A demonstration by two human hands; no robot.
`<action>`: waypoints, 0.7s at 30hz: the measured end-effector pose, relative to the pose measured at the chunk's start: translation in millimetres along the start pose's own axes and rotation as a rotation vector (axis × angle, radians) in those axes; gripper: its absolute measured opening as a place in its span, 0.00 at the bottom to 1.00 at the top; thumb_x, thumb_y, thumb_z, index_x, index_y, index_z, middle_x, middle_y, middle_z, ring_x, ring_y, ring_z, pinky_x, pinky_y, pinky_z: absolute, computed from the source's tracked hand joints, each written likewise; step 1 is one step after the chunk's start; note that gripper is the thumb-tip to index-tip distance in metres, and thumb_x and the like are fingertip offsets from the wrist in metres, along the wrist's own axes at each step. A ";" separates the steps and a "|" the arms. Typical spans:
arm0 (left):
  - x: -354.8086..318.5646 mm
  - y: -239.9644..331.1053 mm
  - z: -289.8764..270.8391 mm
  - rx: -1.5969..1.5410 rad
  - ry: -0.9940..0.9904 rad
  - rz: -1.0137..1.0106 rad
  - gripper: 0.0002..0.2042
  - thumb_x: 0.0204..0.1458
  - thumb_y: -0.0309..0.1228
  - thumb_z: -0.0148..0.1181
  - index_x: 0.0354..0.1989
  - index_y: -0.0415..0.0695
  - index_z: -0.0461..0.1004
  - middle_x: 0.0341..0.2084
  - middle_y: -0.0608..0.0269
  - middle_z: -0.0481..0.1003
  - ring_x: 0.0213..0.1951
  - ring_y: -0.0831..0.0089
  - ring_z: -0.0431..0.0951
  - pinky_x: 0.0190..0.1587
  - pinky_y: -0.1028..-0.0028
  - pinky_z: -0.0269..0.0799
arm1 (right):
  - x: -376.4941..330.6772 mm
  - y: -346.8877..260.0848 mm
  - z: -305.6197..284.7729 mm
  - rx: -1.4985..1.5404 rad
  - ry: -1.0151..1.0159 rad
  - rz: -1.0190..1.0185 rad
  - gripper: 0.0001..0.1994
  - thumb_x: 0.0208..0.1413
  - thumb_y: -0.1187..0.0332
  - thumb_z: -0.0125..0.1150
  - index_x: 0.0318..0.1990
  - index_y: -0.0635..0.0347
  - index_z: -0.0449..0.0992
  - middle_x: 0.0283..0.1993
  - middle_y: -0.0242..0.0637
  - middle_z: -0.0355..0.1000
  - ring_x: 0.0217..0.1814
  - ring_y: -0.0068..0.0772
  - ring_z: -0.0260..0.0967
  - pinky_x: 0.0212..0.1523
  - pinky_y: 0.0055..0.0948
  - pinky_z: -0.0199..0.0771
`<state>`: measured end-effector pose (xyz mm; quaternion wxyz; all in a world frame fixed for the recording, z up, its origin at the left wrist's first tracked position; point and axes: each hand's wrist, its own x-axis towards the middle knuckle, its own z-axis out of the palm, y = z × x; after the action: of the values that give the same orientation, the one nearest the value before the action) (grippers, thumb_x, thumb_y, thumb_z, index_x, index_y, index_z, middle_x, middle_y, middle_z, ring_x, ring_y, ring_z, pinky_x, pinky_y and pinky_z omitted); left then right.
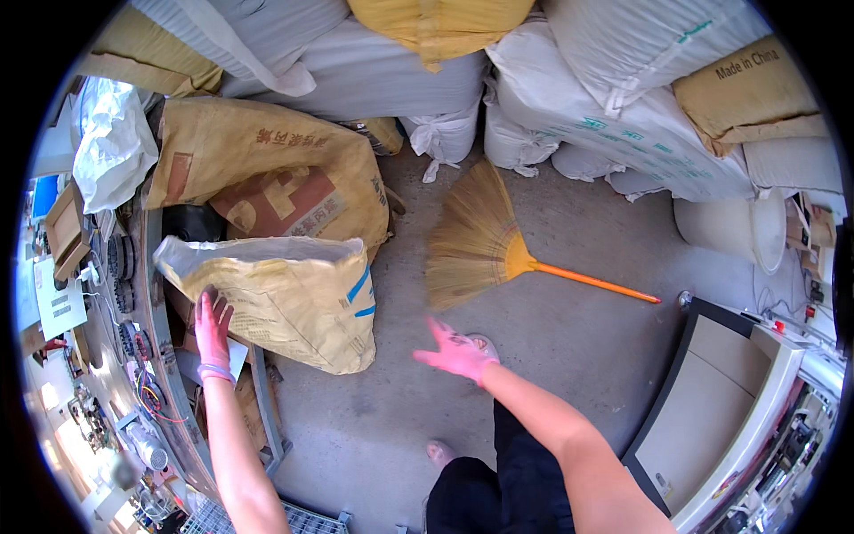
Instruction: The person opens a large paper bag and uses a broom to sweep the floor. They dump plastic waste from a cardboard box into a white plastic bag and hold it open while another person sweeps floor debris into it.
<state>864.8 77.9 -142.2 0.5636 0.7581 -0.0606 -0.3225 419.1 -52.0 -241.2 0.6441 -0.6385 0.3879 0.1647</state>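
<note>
Fingers (216, 307) on bulging tan sack (294, 298)

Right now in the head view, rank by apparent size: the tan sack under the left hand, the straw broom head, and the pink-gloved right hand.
1. Tan woven sack with blue tape marks, touched by the left hand: largest.
2. Fan-shaped straw broom head.
3. Pink-gloved right hand: smallest, though it is nearer the camera than the broom.

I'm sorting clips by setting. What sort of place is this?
Probably a storeroom or small workshop. Big filled sacks are piled along the back, a straw broom lies on the bare concrete floor, and a cluttered workbench runs along the left side.
</note>
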 end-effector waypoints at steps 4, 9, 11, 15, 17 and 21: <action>-53.9 -30.0 44.1 0.493 0.196 0.439 0.33 0.52 0.39 0.56 0.63 0.42 0.50 0.61 0.50 0.51 0.61 0.58 0.54 0.61 0.63 0.50 | 53.2 -64.9 31.7 0.022 0.185 -0.356 0.44 0.48 0.48 0.54 0.65 0.60 0.39 0.67 0.59 0.38 0.68 0.52 0.43 0.64 0.35 0.49; -61.6 -139.7 51.0 1.207 0.141 0.503 0.50 0.33 0.49 0.68 0.65 0.48 0.45 0.63 0.40 0.38 0.64 0.46 0.42 0.63 0.55 0.43 | 167.3 -112.9 71.8 -0.260 0.500 -0.585 0.34 0.50 0.50 0.51 0.61 0.58 0.53 0.64 0.56 0.46 0.61 0.51 0.54 0.62 0.37 0.51; 0.2 -175.0 57.3 1.534 0.204 0.434 0.49 0.35 0.53 0.64 0.66 0.53 0.44 0.64 0.43 0.40 0.64 0.45 0.41 0.63 0.53 0.40 | 218.1 -105.7 71.8 -0.365 0.516 -0.636 0.27 0.51 0.51 0.50 0.56 0.57 0.62 0.58 0.49 0.57 0.57 0.46 0.59 0.59 0.36 0.55; 99.2 -208.9 71.3 1.566 0.001 0.222 0.43 0.43 0.59 0.53 0.65 0.53 0.44 0.64 0.53 0.45 0.63 0.47 0.45 0.62 0.53 0.41 | 221.5 -60.8 64.5 -0.061 0.310 -0.655 0.17 0.53 0.56 0.48 0.43 0.56 0.70 0.44 0.39 0.68 0.52 0.40 0.64 0.56 0.34 0.59; 126.0 -251.6 50.9 1.583 -0.026 0.175 0.41 0.44 0.57 0.52 0.65 0.51 0.46 0.64 0.52 0.45 0.63 0.50 0.46 0.62 0.57 0.42 | 200.5 7.4 41.4 0.066 0.410 -0.626 0.15 0.51 0.57 0.50 0.42 0.56 0.69 0.43 0.38 0.67 0.52 0.39 0.63 0.56 0.35 0.58; 201.2 -318.6 -22.9 1.117 -0.370 0.186 0.35 0.48 0.51 0.51 0.62 0.46 0.54 0.61 0.51 0.53 0.62 0.56 0.52 0.61 0.66 0.48 | 146.4 264.7 -40.4 -0.469 0.822 0.136 0.26 0.48 0.60 0.56 0.54 0.57 0.58 0.56 0.37 0.58 0.60 0.38 0.55 0.60 0.37 0.53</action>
<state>948.9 118.9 -507.9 0.0856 0.8624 -0.3846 -0.3179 314.6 -97.3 -524.2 0.2635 -0.7520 0.6037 0.0236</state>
